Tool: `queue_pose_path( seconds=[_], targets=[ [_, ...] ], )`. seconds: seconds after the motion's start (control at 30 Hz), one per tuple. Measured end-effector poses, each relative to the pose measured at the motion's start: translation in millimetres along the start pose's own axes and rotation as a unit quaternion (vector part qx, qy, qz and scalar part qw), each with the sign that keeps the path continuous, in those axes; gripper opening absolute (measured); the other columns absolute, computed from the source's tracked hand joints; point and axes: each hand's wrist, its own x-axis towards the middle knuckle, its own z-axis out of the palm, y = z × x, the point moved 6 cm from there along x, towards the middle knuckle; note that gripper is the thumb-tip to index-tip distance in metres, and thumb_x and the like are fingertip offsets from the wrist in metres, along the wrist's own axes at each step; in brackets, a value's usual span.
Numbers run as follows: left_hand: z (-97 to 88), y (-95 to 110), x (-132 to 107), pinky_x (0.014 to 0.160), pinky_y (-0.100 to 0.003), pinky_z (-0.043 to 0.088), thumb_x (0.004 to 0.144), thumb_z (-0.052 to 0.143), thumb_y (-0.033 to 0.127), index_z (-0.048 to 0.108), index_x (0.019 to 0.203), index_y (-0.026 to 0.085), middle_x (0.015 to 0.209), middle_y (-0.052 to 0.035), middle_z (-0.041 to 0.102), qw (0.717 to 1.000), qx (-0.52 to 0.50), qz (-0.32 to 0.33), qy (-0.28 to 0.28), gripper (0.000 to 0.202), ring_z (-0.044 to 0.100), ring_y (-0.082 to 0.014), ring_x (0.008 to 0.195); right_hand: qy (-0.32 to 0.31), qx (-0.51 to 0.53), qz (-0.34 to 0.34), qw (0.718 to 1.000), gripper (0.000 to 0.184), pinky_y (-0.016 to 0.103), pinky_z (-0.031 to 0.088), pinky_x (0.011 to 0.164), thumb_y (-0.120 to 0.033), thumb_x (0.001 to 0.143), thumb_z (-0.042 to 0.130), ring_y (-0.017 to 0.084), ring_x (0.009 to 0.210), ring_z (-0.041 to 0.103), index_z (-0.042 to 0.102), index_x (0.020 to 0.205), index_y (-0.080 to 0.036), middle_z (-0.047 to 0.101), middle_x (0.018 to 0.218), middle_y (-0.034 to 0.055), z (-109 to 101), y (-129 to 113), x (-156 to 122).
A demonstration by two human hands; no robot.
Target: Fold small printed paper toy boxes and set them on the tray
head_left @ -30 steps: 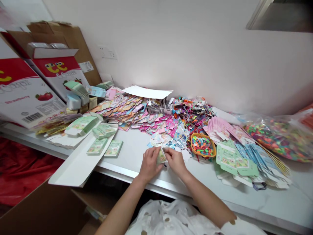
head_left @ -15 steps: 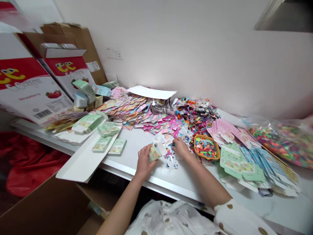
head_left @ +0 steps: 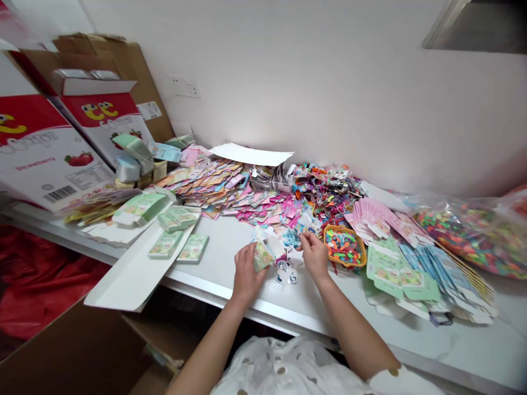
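- Green card box (head_left: 262, 257) pinched by the fingers of the left hand (head_left: 248, 274)
- Fingers of the right hand (head_left: 315, 255) bunched, grip unclear; die-cut stickers (head_left: 287, 272) just beside them
- Too hard a squeeze could crease the box

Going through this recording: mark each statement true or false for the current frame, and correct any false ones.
1. The left hand holds a small green-printed card. True.
2. Both hands hold that card. False: only the left hand does; the right hand is apart from it, beside printed paper cutouts.
3. The orange basket holds multicoloured pieces. True.
4. The bag of coloured pieces lies left of the hands. False: the clear plastic bag lies far to their right.
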Motion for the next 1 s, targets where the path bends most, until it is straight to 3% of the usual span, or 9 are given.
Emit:
queue_pose_path(
  seconds=[0.13,0.27,0.4,0.6,0.67,0.83,0.9,1.0],
  targets=[
    [-2.2,1,-1,0.095,-0.045,0.038,0.072,0.063,0.023,0.036,0.129,0.017,0.117,-0.013,0.048,1.0,0.024,-0.001,0.004,0.063,0.043,-0.0292,0.111,0.027,-0.021,-0.028,0.999,0.027,0.024,0.044,0.055,-0.039,0.084,0.05,0.014,0.052,0.058,0.063,0.086,-0.015,0.062,0.06,0.0008,-10,-12,1],
    [0.0,10,0,0.095,-0.046,0.038,0.071,0.064,0.023,0.034,0.129,0.016,0.118,-0.0141,0.047,0.999,0.031,0.001,0.027,0.066,0.043,-0.0298,0.112,0.061,-0.059,-0.161,0.983,0.022,0.025,0.047,0.065,-0.032,0.087,0.047,0.015,0.064,0.062,0.062,0.087,-0.016,0.066,0.072,0.0042,-1,-39,-20],
    [0.0,15,2,0.094,-0.047,0.037,0.073,0.063,0.026,0.033,0.129,0.017,0.118,-0.0145,0.048,0.999,0.023,0.015,0.038,0.064,0.045,-0.0301,0.112,0.018,-0.07,-0.231,0.97,0.018,0.024,0.047,0.064,-0.025,0.088,0.046,0.014,0.065,0.061,0.062,0.087,-0.018,0.066,0.073,0.0031,13,-39,-33],
    [-5.6,16,3,0.093,-0.045,0.04,0.072,0.065,0.026,0.033,0.129,0.017,0.117,-0.0135,0.049,0.999,0.009,0.04,0.032,0.066,0.045,-0.0283,0.11,-0.024,-0.069,-0.296,0.953,0.017,0.025,0.048,0.073,-0.02,0.087,0.047,0.016,0.078,0.063,0.064,0.089,-0.018,0.068,0.081,0.0059,9,-33,-39],
    [-4.3,20,2,0.095,-0.046,0.039,0.072,0.063,0.019,0.033,0.128,0.016,0.117,-0.0139,0.047,0.997,0.026,0.071,0.019,0.064,0.043,-0.0288,0.111,-0.074,-0.062,-0.269,0.958,0.018,0.025,0.048,0.071,-0.021,0.087,0.047,0.016,0.076,0.063,0.065,0.088,-0.018,0.068,0.08,0.0054,15,-30,-38],
    [-1.4,29,-2,0.096,-0.046,0.039,0.069,0.056,0.008,0.035,0.128,0.017,0.118,-0.0143,0.045,0.99,0.048,0.129,0.013,0.063,0.04,-0.0292,0.114,-0.159,-0.011,-0.083,0.984,0.016,0.023,0.046,0.062,-0.027,0.082,0.052,0.015,0.064,0.061,0.066,0.081,-0.018,0.068,0.07,0.0015,26,-14,-27],
    [0.8,31,-2,0.096,-0.046,0.039,0.069,0.055,0.008,0.034,0.129,0.016,0.119,-0.0143,0.045,0.991,0.038,0.13,0.01,0.064,0.04,-0.0288,0.114,-0.161,0.01,-0.061,0.985,0.015,0.023,0.046,0.062,-0.027,0.08,0.054,0.015,0.064,0.061,0.065,0.081,-0.018,0.067,0.07,0.001,28,-15,-25],
    [6.1,33,-3,0.097,-0.046,0.038,0.067,0.054,0.007,0.034,0.128,0.016,0.119,-0.0147,0.044,0.991,0.026,0.133,0.003,0.065,0.04,-0.0287,0.115,-0.172,-0.009,-0.083,0.982,0.017,0.021,0.045,0.06,-0.023,0.08,0.049,0.013,0.061,0.06,0.066,0.081,-0.018,0.065,0.067,-0.0003,28,-23,-27]
  ],
)
